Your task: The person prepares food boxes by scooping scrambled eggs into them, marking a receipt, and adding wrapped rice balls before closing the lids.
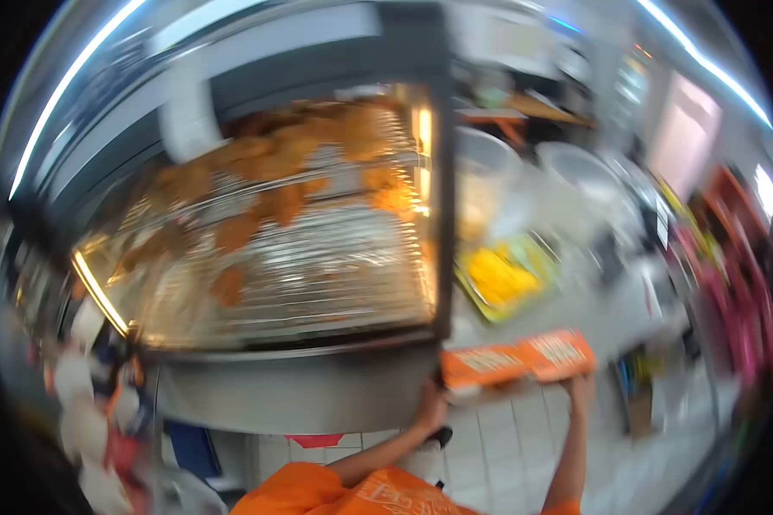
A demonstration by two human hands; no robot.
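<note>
An orange takeaway box (488,364) with white print is held out in front of my body, low beside the glass display warmer. It shows as two orange panels side by side; motion blur hides whether this is one opened box or two boxes. My left hand (432,408) grips its near left end, close to the warmer's corner. At the right end, my right hand (581,390) has its fingers closed on the edge from below. Orange sleeves and an orange shirt show at the bottom.
The lit display warmer (301,249) holds brown fried pieces on wire racks. Behind the box, a green-rimmed tray (494,314) of yellow food lies on a steel counter with large pale tubs (580,167). White floor tiles (507,446) show below. Pink items (726,292) hang at right.
</note>
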